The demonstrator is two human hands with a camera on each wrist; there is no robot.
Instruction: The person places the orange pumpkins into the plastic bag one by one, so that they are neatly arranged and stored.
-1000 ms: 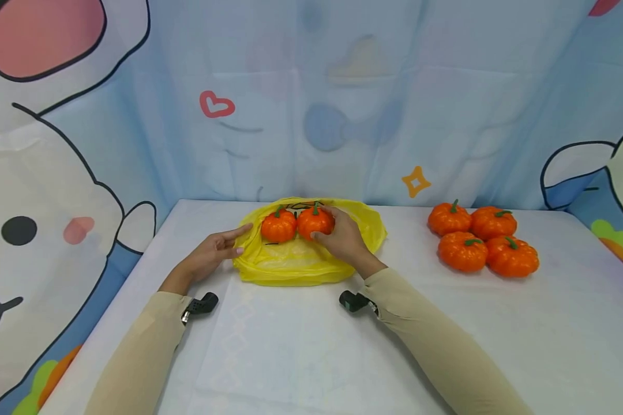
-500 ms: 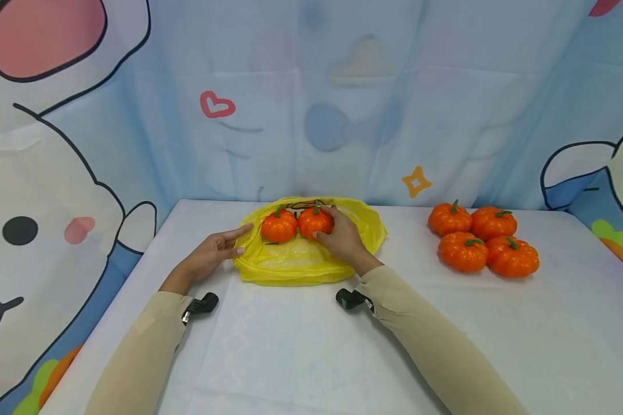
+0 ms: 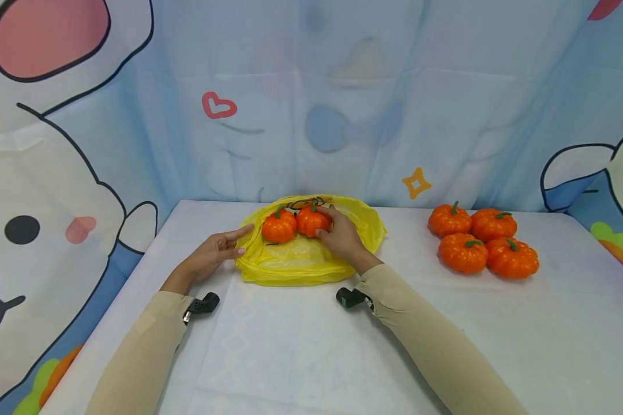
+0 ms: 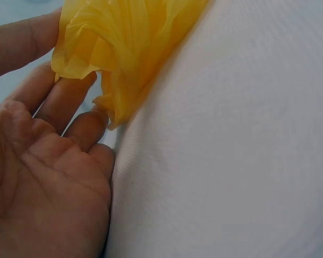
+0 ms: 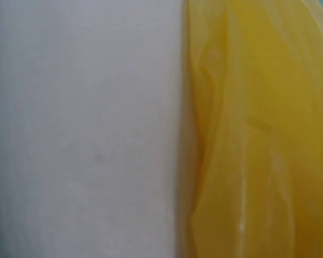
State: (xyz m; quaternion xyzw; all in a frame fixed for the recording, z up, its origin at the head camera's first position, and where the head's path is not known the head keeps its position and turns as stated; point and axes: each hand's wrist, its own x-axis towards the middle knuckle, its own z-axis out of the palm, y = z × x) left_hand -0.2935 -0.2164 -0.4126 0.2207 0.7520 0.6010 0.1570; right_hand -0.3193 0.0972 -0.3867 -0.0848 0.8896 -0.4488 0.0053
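In the head view a yellow plastic bag lies spread on the white table. Two small orange pumpkins with green stems sit side by side on it, a left pumpkin and a right pumpkin. My right hand holds the right pumpkin from its right side, fingers at the top and thumb at the front. At the bag's left edge is my left hand, its fingers spread and touching the plastic. The left wrist view has the palm facing up, with fingertips partly hidden behind the bag's crumpled edge.
Several more orange pumpkins stand clustered on the right of the table. A printed cloth backdrop hangs along the table's back edge. In the right wrist view only yellow plastic and white tabletop show.
The right pumpkin has shifted slightly left with my right hand still on it. My left hand keeps its place at the bag's edge.
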